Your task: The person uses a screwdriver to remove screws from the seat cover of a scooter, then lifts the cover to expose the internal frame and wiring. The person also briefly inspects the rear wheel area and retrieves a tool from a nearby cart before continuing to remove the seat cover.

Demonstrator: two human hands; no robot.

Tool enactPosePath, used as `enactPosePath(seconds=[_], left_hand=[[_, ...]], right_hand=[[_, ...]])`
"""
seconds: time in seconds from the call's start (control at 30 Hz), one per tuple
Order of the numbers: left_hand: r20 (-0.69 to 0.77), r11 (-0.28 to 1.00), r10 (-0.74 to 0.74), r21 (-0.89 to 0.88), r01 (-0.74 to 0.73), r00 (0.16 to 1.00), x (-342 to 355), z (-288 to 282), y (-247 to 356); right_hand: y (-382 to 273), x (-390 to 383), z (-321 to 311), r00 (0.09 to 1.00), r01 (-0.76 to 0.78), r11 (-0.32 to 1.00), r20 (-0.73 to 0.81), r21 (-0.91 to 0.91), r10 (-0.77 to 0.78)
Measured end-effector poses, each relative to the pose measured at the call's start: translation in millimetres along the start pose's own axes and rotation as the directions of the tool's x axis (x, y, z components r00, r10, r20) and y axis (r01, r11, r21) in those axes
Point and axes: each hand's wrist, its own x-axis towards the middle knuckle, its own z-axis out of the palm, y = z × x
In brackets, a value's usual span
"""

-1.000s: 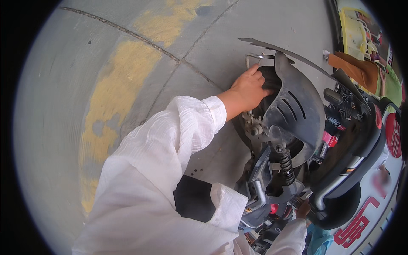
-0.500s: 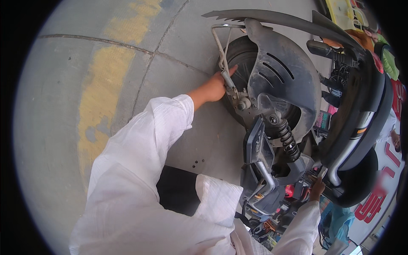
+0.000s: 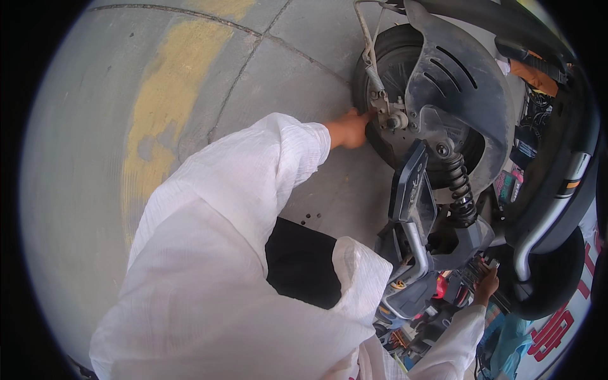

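A scooter's wheel (image 3: 380, 69) fills the upper right, partly covered by a dark, slotted mudguard (image 3: 462, 69). My left hand (image 3: 349, 129) reaches in beside its tyre, index finger stretched toward the axle nut (image 3: 394, 121) and the small lever bracket there. Nothing shows in that hand; whether the fingertip touches metal is unclear. Close by are a coil return spring (image 3: 375, 78) and a black shock absorber (image 3: 460, 183). At lower right, my right hand (image 3: 486, 287) is closed around a small pale object (image 3: 493, 264) whose kind I cannot make out.
A dark seat with a silver grab rail (image 3: 538, 231) curves along the right side. A black footrest or side panel (image 3: 411, 183) juts out below the wheel. Cluttered tools and parts (image 3: 437, 310) and a teal bag (image 3: 510, 342) lie at lower right. Yellow paint (image 3: 171, 95) marks the concrete floor.
My view has shifted, so the scooter sits farther up and right. The left hand has moved from the tyre near the spring down to the axle. The right hand keeps its closed grip.
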Motion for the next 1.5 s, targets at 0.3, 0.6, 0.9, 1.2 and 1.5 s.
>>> enactPosePath(seconds=[0.3,0.6,0.9,1.2,1.5], left_hand=[[0.12,0.997,-0.081,0.027,0.078,0.99,12.1,23.9,6.4],[0.039,0.994,-0.105,-0.012,0.106,0.994,9.1,48.6,16.6],[0.192,0.953,0.093,-0.303,-0.031,0.977,-11.6,66.2,43.5],[0.515,0.214,0.163,-0.851,0.479,0.842,-27.9,43.1,48.3],[0.477,-0.079,0.107,-0.871,0.485,0.873,-37.0,39.3,78.0]], right_hand=[[10.5,8.5,-6.1,0.996,0.033,0.994,-0.081,-0.101,-0.041],[8.0,-6.1,-5.4,0.998,-0.055,0.998,-0.046,-0.026,0.054],[12.7,-9.2,-7.0,0.993,-0.017,0.998,-0.122,-0.065,0.009],[20.7,12.0,-4.3,0.971,0.14,0.982,-0.176,-0.128,-0.161],[8.0,-2.1,12.1,0.928,0.306,0.952,-0.219,-0.014,-0.301]])
